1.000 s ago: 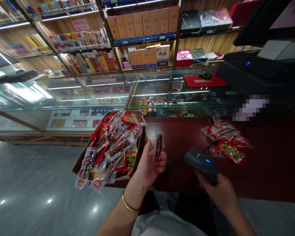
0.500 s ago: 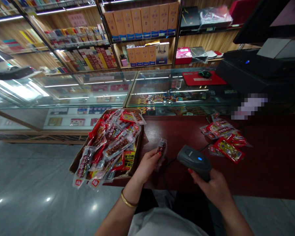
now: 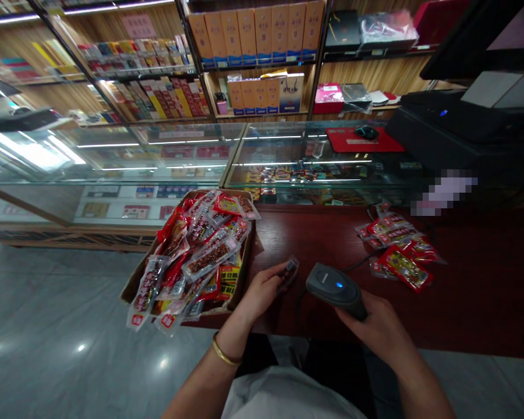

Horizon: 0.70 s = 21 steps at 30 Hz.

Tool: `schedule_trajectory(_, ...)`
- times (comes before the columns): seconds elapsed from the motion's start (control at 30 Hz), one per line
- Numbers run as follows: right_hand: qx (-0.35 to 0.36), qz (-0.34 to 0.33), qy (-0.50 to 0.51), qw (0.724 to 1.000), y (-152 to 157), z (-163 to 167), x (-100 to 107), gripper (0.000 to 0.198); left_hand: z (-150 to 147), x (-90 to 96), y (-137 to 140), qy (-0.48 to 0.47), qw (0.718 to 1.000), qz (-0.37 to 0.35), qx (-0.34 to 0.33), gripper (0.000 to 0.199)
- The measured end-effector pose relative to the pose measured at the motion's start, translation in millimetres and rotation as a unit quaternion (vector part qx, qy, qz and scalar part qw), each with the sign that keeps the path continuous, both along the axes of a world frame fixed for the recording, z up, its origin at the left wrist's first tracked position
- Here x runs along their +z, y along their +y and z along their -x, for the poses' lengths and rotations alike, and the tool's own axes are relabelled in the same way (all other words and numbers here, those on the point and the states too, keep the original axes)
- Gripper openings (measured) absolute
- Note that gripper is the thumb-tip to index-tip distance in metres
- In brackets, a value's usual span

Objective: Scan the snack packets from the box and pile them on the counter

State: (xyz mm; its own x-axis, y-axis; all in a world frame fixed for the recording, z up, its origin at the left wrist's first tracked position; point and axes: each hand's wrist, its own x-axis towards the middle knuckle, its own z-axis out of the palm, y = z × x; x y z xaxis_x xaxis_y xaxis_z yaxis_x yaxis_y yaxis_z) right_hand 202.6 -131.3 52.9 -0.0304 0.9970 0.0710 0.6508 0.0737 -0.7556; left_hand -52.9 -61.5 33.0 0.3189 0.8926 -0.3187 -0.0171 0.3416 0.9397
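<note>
Pinched in my left hand (image 3: 262, 291) is a small snack packet (image 3: 289, 270) in clear plastic, held low over the dark red table. My right hand (image 3: 378, 323) is wrapped round the handle of a black barcode scanner (image 3: 335, 287) with a blue light on top. The scanner's front points left, toward the packet, with a gap between them. Left of my left hand stands a cardboard box (image 3: 243, 285) heaped with snack packets (image 3: 209, 256). To the right of the scanner lies a loose pile of red and clear packets (image 3: 404, 270).
Behind the dark red table (image 3: 318, 233) runs a glass display counter (image 3: 192, 151). A computer mouse (image 3: 366, 132) rests on a red mat (image 3: 340, 141). Black equipment (image 3: 463, 139) and a monitor (image 3: 498, 41) stand at the right. Shelves of boxes (image 3: 255, 38) line the back wall.
The scanner in my right hand has moved a little left, closer to the packet. My left hand has tilted the packet over to the right.
</note>
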Motion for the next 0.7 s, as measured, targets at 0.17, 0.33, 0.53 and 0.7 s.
schedule_trajectory(0.17, 0.002, 0.01, 0.0, 1.0, -2, -4, -7, 0.032, -2, 5.9, 2, -0.004, 1.0, -0.006, -0.019, 0.056)
schedule_trajectory(0.33, -0.005, 0.003, 0.006, 1.0, -2, -3, -8, 0.03, -3, 4.5, 1, -0.031, 0.999, 0.001, 0.019, 0.046)
schedule_trajectory(0.53, -0.065, -0.016, 0.034, 0.997, -6, -8, -10, 0.027, -20, -5.4, 10, -0.039, 0.993, 0.064, 0.096, 0.04)
schedule_trajectory(0.7, -0.152, 0.007, 0.073, 0.986, -20, -27, -21, 0.029, -82, -7.7, 45, -0.085, 0.992, 0.074, 0.06, 0.042)
